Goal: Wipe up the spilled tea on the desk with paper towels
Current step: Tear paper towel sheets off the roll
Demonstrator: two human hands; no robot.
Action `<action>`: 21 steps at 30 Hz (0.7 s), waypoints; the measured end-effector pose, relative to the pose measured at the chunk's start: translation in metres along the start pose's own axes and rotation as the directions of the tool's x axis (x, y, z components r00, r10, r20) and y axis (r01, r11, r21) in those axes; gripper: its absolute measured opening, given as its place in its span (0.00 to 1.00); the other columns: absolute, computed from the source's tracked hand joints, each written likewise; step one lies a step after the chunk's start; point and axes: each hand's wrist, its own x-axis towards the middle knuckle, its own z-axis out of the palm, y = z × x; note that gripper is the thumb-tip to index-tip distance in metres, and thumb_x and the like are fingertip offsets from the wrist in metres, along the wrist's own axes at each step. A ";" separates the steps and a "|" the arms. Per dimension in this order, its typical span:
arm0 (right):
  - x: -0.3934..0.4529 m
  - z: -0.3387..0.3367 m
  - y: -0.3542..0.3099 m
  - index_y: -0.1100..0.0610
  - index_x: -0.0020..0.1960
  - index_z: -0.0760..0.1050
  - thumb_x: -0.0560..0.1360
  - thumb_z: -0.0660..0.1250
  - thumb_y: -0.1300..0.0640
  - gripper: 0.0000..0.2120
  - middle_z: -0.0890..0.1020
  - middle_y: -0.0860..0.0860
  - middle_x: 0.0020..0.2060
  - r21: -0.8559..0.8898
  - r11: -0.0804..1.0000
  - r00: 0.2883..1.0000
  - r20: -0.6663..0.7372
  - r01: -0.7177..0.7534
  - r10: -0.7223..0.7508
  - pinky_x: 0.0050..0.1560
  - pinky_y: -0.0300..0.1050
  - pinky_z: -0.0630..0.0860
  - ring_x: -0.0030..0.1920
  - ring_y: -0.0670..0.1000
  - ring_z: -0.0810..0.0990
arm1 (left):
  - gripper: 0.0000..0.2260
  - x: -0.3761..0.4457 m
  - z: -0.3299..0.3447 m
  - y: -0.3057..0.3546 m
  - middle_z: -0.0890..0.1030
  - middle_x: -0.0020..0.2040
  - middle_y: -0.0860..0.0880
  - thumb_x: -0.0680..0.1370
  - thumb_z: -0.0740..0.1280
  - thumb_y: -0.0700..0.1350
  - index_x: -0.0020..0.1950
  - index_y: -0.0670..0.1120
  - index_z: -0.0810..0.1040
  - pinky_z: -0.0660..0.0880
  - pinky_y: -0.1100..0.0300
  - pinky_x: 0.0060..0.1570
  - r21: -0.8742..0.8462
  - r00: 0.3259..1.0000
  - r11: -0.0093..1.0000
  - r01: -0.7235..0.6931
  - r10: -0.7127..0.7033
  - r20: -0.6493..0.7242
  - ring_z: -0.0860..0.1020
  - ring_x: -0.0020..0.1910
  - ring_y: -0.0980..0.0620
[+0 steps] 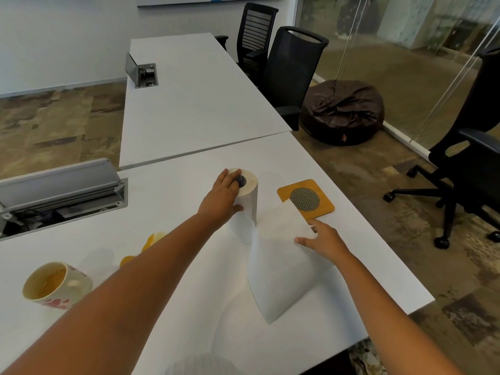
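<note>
The counter (189, 266) in front of me is plain white, and so is the paper towel roll (244, 209), whose loose sheet (281, 277) shows a fine embossed texture. The coaster (305, 199) is amber-yellow with a round black-and-white lattice patch. My mug (58, 285) is cream with red markings, and the tea puddles (151, 242) glow orange-yellow.

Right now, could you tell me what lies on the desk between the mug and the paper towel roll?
In the head view, amber tea puddles lie between the mug and the roll; the left forearm crosses above them.
</note>
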 end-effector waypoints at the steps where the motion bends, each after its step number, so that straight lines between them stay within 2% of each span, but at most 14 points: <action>1: -0.002 0.002 -0.001 0.54 0.71 0.61 0.69 0.72 0.45 0.36 0.71 0.55 0.68 -0.020 1.000 0.999 -0.038 0.020 -0.021 0.63 0.54 0.71 0.67 0.58 0.70 | 0.26 0.000 0.001 0.001 0.56 0.76 0.48 0.73 0.70 0.45 0.68 0.39 0.65 0.70 0.49 0.63 0.001 1.000 1.000 0.005 -0.005 -0.003 0.49 0.76 0.44; 3: -0.005 0.008 -0.009 0.51 0.72 0.59 0.69 0.71 0.43 0.37 0.68 0.55 0.70 -0.124 0.989 0.978 -0.183 0.074 -0.096 0.65 0.57 0.70 0.69 0.58 0.67 | 0.27 -0.001 0.002 0.005 0.56 0.76 0.48 0.73 0.70 0.45 0.69 0.39 0.65 0.71 0.49 0.64 0.001 1.000 1.000 0.012 -0.012 -0.011 0.49 0.76 0.44; 5: -0.008 0.018 -0.021 0.49 0.71 0.62 0.70 0.69 0.43 0.33 0.67 0.53 0.70 -0.208 0.966 0.931 -0.295 0.155 -0.213 0.67 0.57 0.66 0.70 0.57 0.64 | 0.27 -0.002 0.003 0.007 0.56 0.76 0.47 0.73 0.70 0.45 0.69 0.39 0.64 0.70 0.49 0.64 0.003 1.000 1.000 0.016 -0.016 -0.016 0.49 0.76 0.44; 7: -0.008 0.034 -0.035 0.48 0.69 0.65 0.71 0.68 0.43 0.29 0.66 0.51 0.71 -0.238 0.938 0.906 -0.281 0.252 -0.315 0.70 0.56 0.61 0.71 0.55 0.62 | 0.27 -0.002 0.003 0.008 0.56 0.76 0.47 0.74 0.69 0.45 0.69 0.39 0.64 0.69 0.49 0.65 0.007 1.000 1.000 0.015 -0.015 -0.019 0.49 0.76 0.44; 9: -0.007 0.052 -0.046 0.47 0.67 0.67 0.72 0.66 0.41 0.26 0.65 0.50 0.72 -0.285 0.911 0.916 -0.184 0.298 -0.357 0.72 0.57 0.57 0.72 0.53 0.60 | 0.27 -0.002 0.003 0.008 0.56 0.76 0.47 0.74 0.69 0.45 0.69 0.39 0.65 0.69 0.49 0.65 0.006 1.000 1.000 0.017 -0.017 -0.023 0.49 0.76 0.44; 11: -0.003 0.068 -0.054 0.47 0.67 0.67 0.72 0.65 0.40 0.26 0.64 0.50 0.73 -0.308 0.906 0.937 -0.104 0.290 -0.335 0.73 0.61 0.54 0.73 0.53 0.59 | 0.27 -0.002 0.004 0.009 0.56 0.76 0.47 0.74 0.69 0.45 0.69 0.40 0.65 0.69 0.50 0.66 -0.001 0.999 1.000 0.019 -0.019 -0.030 0.49 0.76 0.44; 14: 0.004 0.082 -0.063 0.49 0.67 0.68 0.74 0.63 0.41 0.25 0.65 0.50 0.72 -0.287 0.926 0.959 -0.066 0.246 -0.276 0.72 0.64 0.52 0.73 0.53 0.60 | 0.26 -0.004 0.005 0.008 0.56 0.76 0.47 0.74 0.69 0.45 0.69 0.39 0.65 0.68 0.50 0.67 -0.008 0.999 1.000 0.015 -0.015 -0.032 0.49 0.76 0.44; 18: 0.014 0.090 -0.067 0.52 0.63 0.73 0.77 0.60 0.45 0.18 0.69 0.52 0.69 -0.221 0.959 0.973 -0.103 0.179 -0.205 0.71 0.64 0.57 0.69 0.55 0.66 | 0.26 -0.005 0.006 0.006 0.55 0.76 0.47 0.74 0.69 0.45 0.68 0.39 0.65 0.67 0.52 0.67 -0.022 0.999 0.999 0.027 -0.028 -0.038 0.48 0.76 0.45; 21: 0.021 0.091 -0.067 0.55 0.60 0.76 0.78 0.59 0.47 0.16 0.73 0.53 0.66 -0.154 0.977 0.981 -0.096 0.150 -0.166 0.69 0.62 0.63 0.65 0.56 0.70 | 0.25 -0.005 0.005 0.006 0.55 0.76 0.48 0.74 0.69 0.45 0.68 0.40 0.65 0.67 0.52 0.67 -0.037 0.999 0.999 0.028 -0.030 -0.038 0.48 0.76 0.45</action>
